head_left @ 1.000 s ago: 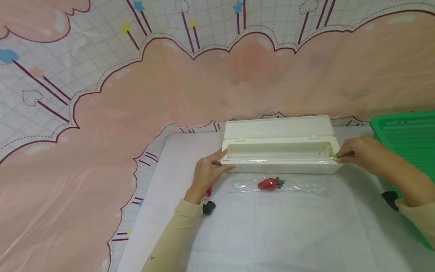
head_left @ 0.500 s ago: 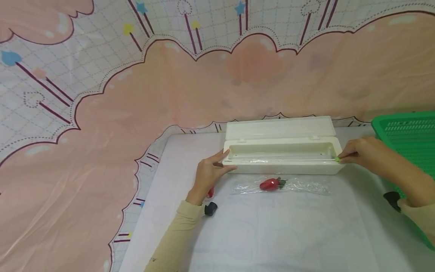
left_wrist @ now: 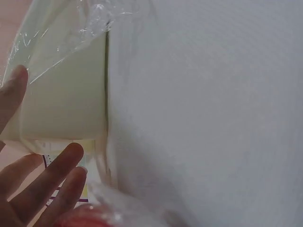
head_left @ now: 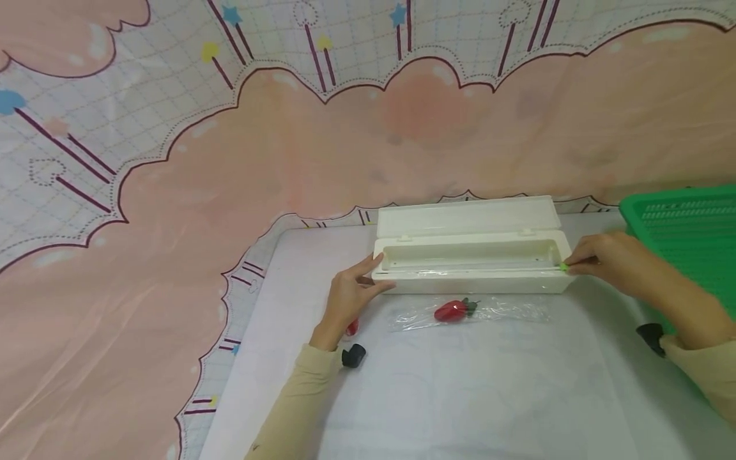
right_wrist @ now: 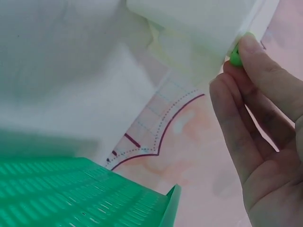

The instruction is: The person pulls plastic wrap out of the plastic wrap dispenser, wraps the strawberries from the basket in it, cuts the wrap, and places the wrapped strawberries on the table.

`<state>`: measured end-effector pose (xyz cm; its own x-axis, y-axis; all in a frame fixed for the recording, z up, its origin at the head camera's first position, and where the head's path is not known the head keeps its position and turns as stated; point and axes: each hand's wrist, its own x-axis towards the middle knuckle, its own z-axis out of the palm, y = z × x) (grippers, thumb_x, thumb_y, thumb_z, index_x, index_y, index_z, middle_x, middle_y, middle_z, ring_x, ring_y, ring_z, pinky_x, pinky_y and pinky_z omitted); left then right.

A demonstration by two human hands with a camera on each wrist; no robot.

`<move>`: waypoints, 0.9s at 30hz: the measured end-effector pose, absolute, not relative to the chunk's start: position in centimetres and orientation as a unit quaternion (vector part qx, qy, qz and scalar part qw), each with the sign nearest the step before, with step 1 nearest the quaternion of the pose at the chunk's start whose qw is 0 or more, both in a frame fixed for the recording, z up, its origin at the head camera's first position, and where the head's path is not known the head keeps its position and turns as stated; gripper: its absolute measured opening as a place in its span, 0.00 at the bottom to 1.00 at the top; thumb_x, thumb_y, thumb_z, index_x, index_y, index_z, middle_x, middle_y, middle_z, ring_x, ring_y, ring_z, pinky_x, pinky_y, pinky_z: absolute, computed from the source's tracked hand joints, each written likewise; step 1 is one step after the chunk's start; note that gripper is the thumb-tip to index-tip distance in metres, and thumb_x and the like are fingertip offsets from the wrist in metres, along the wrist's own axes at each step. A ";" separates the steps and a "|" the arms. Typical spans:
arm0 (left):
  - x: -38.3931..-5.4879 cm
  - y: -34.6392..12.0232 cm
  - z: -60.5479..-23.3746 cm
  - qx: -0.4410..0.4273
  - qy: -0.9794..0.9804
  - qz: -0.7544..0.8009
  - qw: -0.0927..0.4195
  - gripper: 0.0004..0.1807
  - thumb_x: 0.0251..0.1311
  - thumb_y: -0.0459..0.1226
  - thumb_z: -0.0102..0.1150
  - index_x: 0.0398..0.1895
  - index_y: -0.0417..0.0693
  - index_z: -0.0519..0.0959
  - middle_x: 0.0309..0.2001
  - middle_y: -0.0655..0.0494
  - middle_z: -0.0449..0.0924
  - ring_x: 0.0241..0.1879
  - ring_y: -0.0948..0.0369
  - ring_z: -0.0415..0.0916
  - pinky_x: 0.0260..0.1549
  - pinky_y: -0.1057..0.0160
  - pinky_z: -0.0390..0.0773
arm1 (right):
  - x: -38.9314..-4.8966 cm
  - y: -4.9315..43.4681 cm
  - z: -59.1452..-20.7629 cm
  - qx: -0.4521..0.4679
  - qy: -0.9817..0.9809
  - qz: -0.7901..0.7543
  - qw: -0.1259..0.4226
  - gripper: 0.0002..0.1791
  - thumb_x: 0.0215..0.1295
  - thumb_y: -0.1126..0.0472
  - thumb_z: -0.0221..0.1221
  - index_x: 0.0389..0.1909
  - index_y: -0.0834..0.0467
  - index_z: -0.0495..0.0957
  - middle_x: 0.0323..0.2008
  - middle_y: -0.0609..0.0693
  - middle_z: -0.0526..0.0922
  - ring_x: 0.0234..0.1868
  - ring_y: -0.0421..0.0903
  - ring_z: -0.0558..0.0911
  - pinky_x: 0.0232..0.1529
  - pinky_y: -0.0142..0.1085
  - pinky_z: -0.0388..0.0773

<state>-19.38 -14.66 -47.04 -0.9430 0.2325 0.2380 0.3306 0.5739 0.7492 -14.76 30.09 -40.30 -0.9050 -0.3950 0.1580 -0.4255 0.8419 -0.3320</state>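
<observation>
A white cling film dispenser (head_left: pixel 471 283) lies with its hinged lid (head_left: pixel 468 217) raised at the back. Clear film stretches along its front rim and hangs over the front face. My left hand (head_left: pixel 347 291) grips the left end, one finger at the top corner and the thumb against the front. At the right end, my right hand (head_left: pixel 604 259) pinches a small green slider (right_wrist: pixel 235 57) between thumb and fingertips. In front of the dispenser, a red strawberry (head_left: pixel 453 310) with green leaves lies wrapped in clear film (head_left: pixel 512 309).
A green slotted basket (head_left: pixel 678 223) stands at the right, beside my right forearm. Another red thing (head_left: pixel 352 327) lies partly hidden by my left wrist. Everything rests on a white-covered table (head_left: pixel 460 396), with a patterned pink cloth (head_left: pixel 259 160) behind and to the left.
Both hands stay at the two ends of the dispenser, and the green slider remains at the right end. Only the head view shifts slightly.
</observation>
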 end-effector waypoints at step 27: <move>-19.3 -14.9 -46.4 -0.136 -0.873 -0.469 -0.004 0.37 0.50 0.44 0.77 0.66 0.59 0.75 0.69 0.52 0.70 0.38 0.56 0.85 0.32 0.65 0.85 | -12.2 26.9 -39.9 0.168 -0.961 0.182 0.120 0.13 0.57 0.66 0.69 0.42 0.66 0.84 0.37 0.58 0.83 0.40 0.57 0.82 0.37 0.52 0.80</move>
<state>-19.27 -14.87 -46.40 -0.9632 0.2407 0.1194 0.2325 0.5237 0.8195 -12.19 26.94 -39.89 -0.9146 -0.2799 0.2918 -0.3672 0.8771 -0.3097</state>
